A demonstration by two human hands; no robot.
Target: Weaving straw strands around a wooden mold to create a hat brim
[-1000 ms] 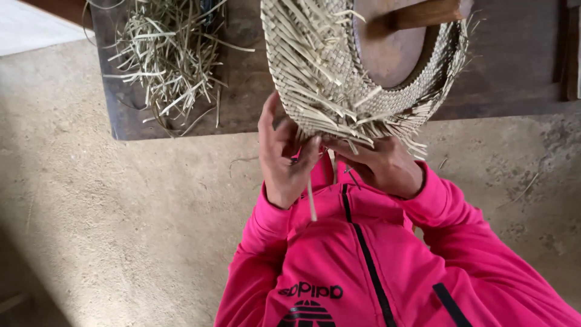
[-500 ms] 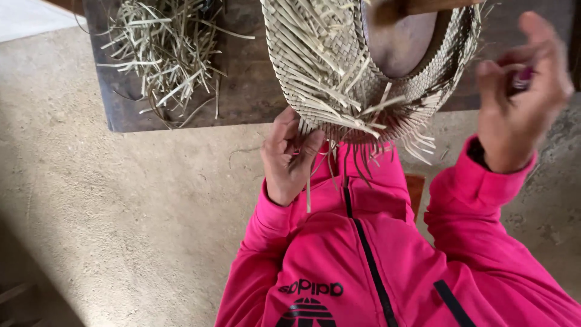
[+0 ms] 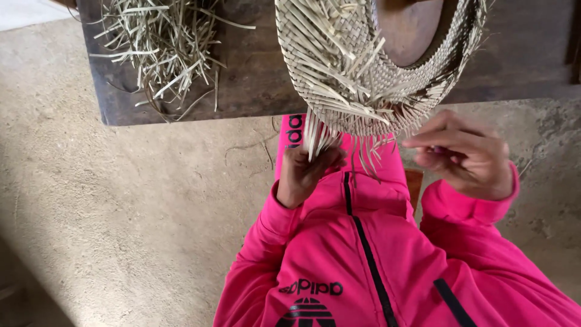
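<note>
A half-woven straw hat (image 3: 357, 72) hangs over the near edge of a dark wooden bench (image 3: 254, 85), stretched around a brown wooden block (image 3: 411, 30). Loose pale strands dangle from its lower rim. My left hand (image 3: 305, 172) is closed around a bundle of those hanging strands just under the rim. To the right and a little apart from the hat, my right hand (image 3: 466, 154) hovers with fingertips pinched together; I cannot make out anything in them. Both arms wear bright pink sleeves.
A heap of loose straw (image 3: 160, 51) lies on the bench's left end. Below the bench spreads a rough beige concrete floor (image 3: 121, 230). My pink zipped jacket (image 3: 363, 266) fills the lower middle.
My right hand left the hat's rim, rose high to the right, and has now come back down near the hat's right side. The left hand kept its hold on the strands.
</note>
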